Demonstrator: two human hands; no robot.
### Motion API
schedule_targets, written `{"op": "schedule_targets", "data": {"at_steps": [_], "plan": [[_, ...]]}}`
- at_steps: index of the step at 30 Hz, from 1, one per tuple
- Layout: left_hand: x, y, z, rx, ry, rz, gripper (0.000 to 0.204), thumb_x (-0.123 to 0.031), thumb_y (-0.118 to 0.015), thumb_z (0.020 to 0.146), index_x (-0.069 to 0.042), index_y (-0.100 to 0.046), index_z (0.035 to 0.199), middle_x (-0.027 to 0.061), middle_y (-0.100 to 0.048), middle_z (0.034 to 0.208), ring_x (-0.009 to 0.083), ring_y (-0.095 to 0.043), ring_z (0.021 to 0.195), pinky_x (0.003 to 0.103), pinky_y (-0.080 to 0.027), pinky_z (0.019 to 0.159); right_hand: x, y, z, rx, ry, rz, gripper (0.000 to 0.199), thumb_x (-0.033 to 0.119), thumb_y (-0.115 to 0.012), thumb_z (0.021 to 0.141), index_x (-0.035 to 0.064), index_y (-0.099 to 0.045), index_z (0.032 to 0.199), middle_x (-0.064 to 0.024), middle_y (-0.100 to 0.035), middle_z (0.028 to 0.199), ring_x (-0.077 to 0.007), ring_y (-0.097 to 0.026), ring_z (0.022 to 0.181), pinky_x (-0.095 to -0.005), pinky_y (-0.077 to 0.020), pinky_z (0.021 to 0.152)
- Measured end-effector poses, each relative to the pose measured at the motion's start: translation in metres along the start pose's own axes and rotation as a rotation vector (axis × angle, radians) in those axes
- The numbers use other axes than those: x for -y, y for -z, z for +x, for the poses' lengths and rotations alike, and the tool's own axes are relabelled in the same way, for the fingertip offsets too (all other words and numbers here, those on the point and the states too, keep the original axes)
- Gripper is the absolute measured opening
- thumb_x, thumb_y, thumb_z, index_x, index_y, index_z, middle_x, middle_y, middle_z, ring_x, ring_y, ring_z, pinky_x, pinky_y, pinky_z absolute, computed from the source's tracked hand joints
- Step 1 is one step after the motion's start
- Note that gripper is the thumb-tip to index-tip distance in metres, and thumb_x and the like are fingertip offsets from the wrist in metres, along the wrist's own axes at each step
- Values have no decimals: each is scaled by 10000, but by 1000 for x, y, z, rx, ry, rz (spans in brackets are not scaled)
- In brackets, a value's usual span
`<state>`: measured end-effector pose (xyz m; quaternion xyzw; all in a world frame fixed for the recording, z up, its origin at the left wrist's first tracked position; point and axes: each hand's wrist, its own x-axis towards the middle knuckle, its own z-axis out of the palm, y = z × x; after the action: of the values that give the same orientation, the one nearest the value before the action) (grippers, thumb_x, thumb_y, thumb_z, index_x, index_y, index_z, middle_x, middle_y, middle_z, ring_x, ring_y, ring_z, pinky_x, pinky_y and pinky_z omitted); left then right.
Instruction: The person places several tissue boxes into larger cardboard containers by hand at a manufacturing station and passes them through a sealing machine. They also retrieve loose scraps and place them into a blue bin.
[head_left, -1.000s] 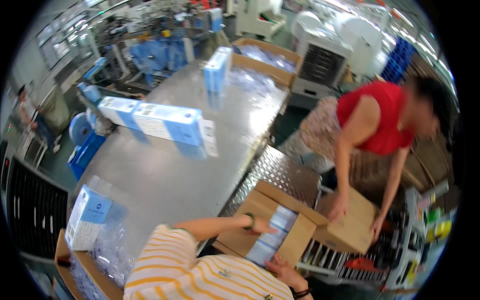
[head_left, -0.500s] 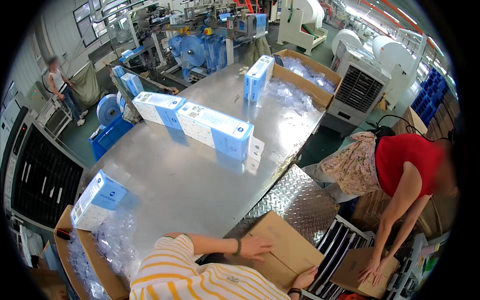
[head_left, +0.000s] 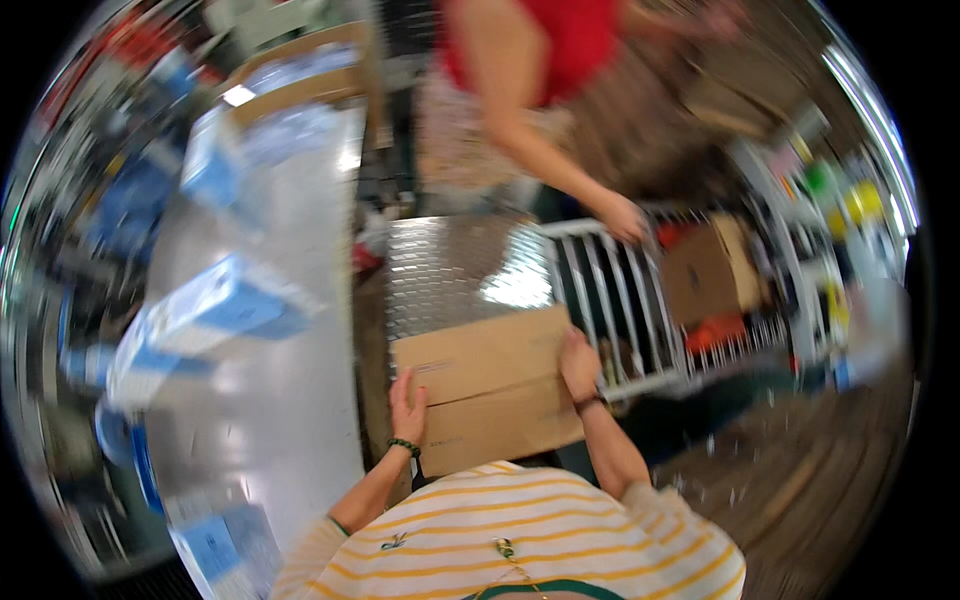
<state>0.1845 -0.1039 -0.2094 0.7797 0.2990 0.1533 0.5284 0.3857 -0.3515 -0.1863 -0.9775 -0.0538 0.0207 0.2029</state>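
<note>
A closed brown cardboard box (head_left: 490,385) lies in front of me, its top flaps meeting along a middle seam. My left hand (head_left: 407,408) presses against its left side, fingers pointing forward. At the right edge, my right hand (head_left: 579,366) clasps the far corner, its thumb side near the top. The two hands hold the box between them. Under its far side is a diamond-patterned metal plate (head_left: 440,270). The picture is smeared by motion, so fine finger detail is lost.
White-framed rollers (head_left: 610,300) run right of the plate toward another cardboard box (head_left: 700,270). A co-worker in red (head_left: 530,60) stands beyond, one hand over the rollers. The steel table (head_left: 290,400) at left carries blue-and-white packs (head_left: 225,300) and an open carton (head_left: 300,75) of clear plastic pieces.
The view has swung to the right. My left hand went from the box's top to its left side, and the box now lies squarely before me. The co-worker's hands have left the other box.
</note>
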Motion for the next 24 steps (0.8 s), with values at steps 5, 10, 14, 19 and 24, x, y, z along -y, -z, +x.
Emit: {"op": "schedule_targets", "data": {"at_steps": [5,10,14,19,24], "plan": [[-42,-94,-23,-64,-17,69,504,-203,-528,867,-33,-342,1303,200,-375,1290,322,-322,1217,390,-258,1009,-61,30,66,-80,56,10,293,284,-384,887,42,-531,809,-197,-600,645,-356,-601,608,-459,-477,537],[-87,-199,-8,-110,-28,32,514,-203,-529,871,-36,-325,1313,220,-381,1269,350,-326,1187,414,-265,990,-86,66,93,-299,331,-311,482,406,-415,869,57,-484,1194,-230,-397,1292,-304,-387,1212,-484,-280,994],[-129,-265,30,-37,-53,20,537,-224,-553,863,-49,-327,1317,229,-355,1283,349,-320,1194,421,-272,985,-129,73,116,-129,348,-145,633,488,-407,855,71,-357,1328,-195,-238,1406,-281,-184,1323,-496,-52,1065],[-153,-347,72,31,-108,-52,560,-243,-570,853,-67,-321,1323,217,-333,1305,339,-316,1205,411,-280,987,-180,97,171,-231,270,-177,656,525,-394,848,80,-361,1329,-187,-254,1403,-287,-202,1319,-491,-77,1067],[-191,-435,75,89,-152,-3,600,-276,-590,836,-87,-306,1331,218,-322,1303,334,-327,1192,403,-301,982,-253,129,217,-292,198,-224,675,552,-397,836,86,-372,1324,-176,-264,1401,-275,-207,1319,-474,-88,1071]]}}
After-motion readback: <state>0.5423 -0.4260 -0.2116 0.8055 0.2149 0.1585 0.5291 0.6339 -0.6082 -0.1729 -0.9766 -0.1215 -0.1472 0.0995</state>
